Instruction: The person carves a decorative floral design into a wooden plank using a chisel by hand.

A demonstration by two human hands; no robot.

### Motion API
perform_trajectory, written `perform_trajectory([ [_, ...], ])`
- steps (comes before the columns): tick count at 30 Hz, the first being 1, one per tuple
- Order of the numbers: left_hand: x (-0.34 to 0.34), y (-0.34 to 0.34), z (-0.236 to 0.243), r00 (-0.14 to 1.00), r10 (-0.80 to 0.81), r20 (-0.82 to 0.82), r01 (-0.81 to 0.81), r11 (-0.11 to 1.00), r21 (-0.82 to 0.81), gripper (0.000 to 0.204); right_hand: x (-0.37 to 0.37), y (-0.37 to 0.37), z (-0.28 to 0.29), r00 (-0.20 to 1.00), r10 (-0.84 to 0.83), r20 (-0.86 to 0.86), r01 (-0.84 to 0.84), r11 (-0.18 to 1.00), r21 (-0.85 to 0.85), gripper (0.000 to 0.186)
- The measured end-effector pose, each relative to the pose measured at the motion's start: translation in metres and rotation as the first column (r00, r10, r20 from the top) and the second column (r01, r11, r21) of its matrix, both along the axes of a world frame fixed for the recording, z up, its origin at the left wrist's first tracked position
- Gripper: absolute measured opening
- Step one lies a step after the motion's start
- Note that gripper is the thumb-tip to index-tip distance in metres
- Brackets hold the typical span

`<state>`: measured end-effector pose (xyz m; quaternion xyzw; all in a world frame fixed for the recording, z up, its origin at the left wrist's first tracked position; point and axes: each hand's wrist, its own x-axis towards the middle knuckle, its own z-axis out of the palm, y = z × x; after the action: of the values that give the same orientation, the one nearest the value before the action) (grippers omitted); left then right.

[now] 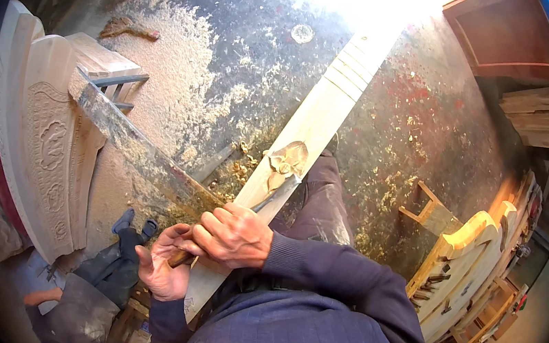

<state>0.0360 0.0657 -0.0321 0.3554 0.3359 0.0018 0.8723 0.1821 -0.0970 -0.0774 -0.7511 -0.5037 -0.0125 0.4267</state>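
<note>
A long pale board (339, 104) runs away from me at a slant, with a flower-like relief (289, 157) carved into it and several cut lines across its far part. My right hand (235, 236) is wrapped round a carving gouge (260, 204), whose metal blade slants up to the near edge of the relief. Its wooden handle (180, 258) sticks out below my fist. Beside it my left hand (163, 271) is open, palm turned up and thumb spread, at the handle's butt. Whether the palm presses on the butt I cannot tell.
A dusty beam (145, 151) slants in from the left. Carved panels (53, 142) stand at left, near a seated person (88, 299). Wood shavings (240, 167) and sawdust (179, 55) cover floor. At right are a small stool (432, 213) and a yellowish panel (462, 272) bearing several tools.
</note>
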Motion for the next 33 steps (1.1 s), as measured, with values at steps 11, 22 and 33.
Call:
perform_trajectory([
  [11,0.01,0.001,-0.001,0.996,0.017,-0.084,-0.001,0.982,0.19,0.102,-0.018,0.023,-0.017,0.994,0.097,-0.054,-0.096,0.995,0.007,0.02],
  [22,0.017,0.015,-0.012,0.989,-0.142,-0.047,0.148,0.971,0.19,0.108,-0.014,0.025,-0.021,0.995,0.07,-0.066,-0.068,0.997,0.04,0.02],
  [33,0.019,0.02,-0.016,0.993,-0.114,0.006,0.113,0.989,0.1,0.111,-0.016,0.024,-0.022,0.998,0.067,0.009,-0.067,0.997,-0.024,0.024],
])
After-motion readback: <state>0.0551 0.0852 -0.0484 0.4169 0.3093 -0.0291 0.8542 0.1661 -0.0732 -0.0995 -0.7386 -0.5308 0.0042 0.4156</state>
